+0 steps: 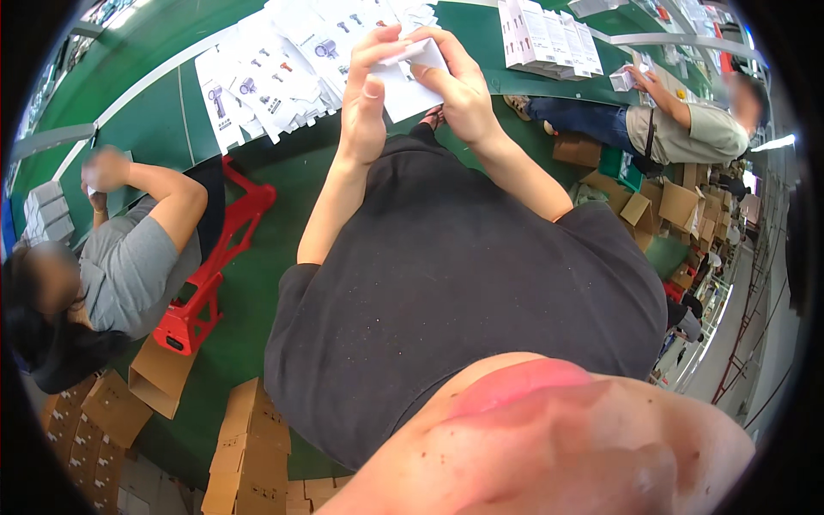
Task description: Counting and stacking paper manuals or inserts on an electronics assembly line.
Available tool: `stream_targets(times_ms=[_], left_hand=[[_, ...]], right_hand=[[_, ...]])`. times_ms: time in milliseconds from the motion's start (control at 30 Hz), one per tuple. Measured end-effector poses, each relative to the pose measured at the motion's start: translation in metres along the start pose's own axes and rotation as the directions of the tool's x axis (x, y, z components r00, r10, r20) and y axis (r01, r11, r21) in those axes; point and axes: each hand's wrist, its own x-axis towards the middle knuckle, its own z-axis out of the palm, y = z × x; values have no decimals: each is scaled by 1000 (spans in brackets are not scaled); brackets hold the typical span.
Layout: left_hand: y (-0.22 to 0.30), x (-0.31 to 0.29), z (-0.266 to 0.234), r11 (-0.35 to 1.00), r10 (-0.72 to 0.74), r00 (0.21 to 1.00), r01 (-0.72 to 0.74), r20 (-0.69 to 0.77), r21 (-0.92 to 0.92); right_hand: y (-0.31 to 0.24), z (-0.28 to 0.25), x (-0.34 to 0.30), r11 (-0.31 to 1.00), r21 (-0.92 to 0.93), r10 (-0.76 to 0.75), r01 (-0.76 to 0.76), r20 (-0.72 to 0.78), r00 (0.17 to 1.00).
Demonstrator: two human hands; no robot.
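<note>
Between my hands, just off the table's near edge, is a small white paper box, its top flap bent up. My left hand has its fingers curled along the box's left side and top, with the thumb raised in front. My right hand grips the right side, its thumb laid over the flap and fingers behind. What the hidden fingertips do at the back cannot be seen. Left of and beyond my hands, a spread pile of flat printed white cartons lies on the green table.
White printed boxes stand in a row on the right. A co-worker in grey sits at left near a red stool and stacked white boxes; another person works at right holding a white box. Brown cardboard boxes stand on the floor.
</note>
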Motion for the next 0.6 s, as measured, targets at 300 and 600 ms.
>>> stream_targets(times_ms=[300, 600], left_hand=[[0, 8, 17, 997, 52, 996, -56, 71, 56], [7, 7, 32, 946, -173, 978, 131, 120, 297]], right_hand=[[-2, -18, 2, 985, 90, -151, 148, 27, 988], [16, -37, 6, 983, 78, -161, 164, -37, 986]])
